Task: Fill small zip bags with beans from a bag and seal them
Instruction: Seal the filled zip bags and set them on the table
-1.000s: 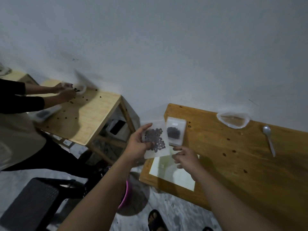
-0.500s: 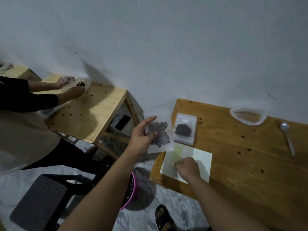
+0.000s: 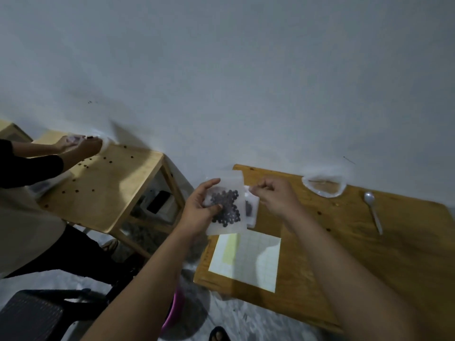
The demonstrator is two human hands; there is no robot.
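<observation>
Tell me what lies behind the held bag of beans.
A second bag with beans shows past the held bag's right edge, lying on the table. Its left part is covered, as is the table edge there.

Two zip bags [image 3: 231, 219] [image 3: 251, 208], one spoon [image 3: 373, 212], two tables [image 3: 110, 188] [image 3: 369, 262]

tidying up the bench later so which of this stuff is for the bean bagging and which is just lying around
In use: zip bag of beans in the left hand, second filled bag, open bean bag, spoon.
Lying about: gridded sheet (use unclear), stray beans, neighbouring table, black stool.
</observation>
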